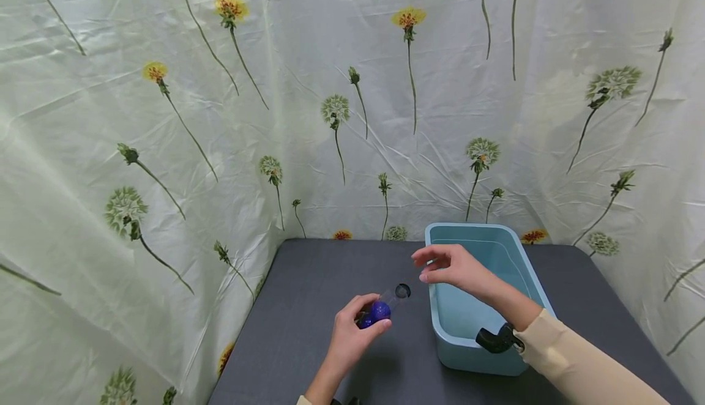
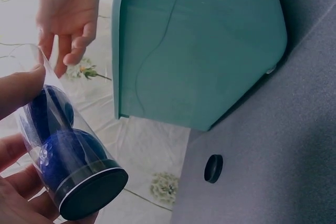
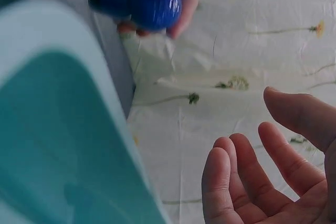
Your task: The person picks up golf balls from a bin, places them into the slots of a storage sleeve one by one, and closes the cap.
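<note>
My left hand grips a clear plastic tube above the table, thumb on one side and fingers on the other. Inside sit two blue balls, by the end that a black cap closes. The tube's other end points towards the right hand. A loose black cap lies on the table; in the head view a black ring shows at the tube's far end. My right hand hovers over the left rim of a blue-green bin, fingers loosely bent, holding nothing.
The bin stands on the right part of the dark grey table, its inside partly hidden by the right arm. A white curtain printed with dandelions hangs behind the table and at both sides.
</note>
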A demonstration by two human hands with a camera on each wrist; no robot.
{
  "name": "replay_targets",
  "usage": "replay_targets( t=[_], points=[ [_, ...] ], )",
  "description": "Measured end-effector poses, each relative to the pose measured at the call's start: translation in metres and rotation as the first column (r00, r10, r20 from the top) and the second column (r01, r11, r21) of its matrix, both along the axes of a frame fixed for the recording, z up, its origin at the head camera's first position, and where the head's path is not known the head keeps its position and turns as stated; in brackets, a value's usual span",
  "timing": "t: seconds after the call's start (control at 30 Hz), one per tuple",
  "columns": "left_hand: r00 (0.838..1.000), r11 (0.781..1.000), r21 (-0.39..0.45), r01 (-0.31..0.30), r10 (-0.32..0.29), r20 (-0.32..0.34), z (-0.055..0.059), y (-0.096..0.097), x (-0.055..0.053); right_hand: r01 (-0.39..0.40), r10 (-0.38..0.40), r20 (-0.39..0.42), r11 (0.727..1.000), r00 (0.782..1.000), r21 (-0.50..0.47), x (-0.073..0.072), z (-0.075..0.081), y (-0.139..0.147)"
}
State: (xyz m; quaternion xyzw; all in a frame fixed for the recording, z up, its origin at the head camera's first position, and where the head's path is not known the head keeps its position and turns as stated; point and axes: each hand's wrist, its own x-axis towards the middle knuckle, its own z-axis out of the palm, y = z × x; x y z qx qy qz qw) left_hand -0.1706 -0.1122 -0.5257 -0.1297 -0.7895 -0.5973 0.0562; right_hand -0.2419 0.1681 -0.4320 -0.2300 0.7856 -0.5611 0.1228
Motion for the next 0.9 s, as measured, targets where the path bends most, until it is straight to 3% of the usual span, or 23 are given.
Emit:
replay_targets(
  t=[0.3, 0.63, 0.77, 0.9],
  points=[
    [1.000, 1.000, 0.004, -0.006, 0.005, 0.022, 0.000, -0.002, 0.000, 0.128, -0.128, 0.005, 0.990, 0.992, 0.053, -0.028, -0.013, 0.025],
    [0.998, 0.999, -0.019, -0.030, 0.031, 0.052, -0.004, -0.003, -0.003, 0.267, -0.275, 0.053, 0.955, 0.960, 0.128, -0.062, -0.036, 0.047],
    [0.997, 0.999, -0.029, -0.038, 0.040, 0.069, 0.003, -0.001, 0.000, 0.303, -0.319, 0.079, 0.938, 0.944, 0.166, -0.072, -0.048, 0.053],
    [0.997, 0.999, -0.003, -0.033, 0.033, 0.068, 0.018, -0.001, 0.006, 0.310, -0.333, 0.098, 0.930, 0.938, 0.196, -0.079, -0.058, 0.057]
  ],
)
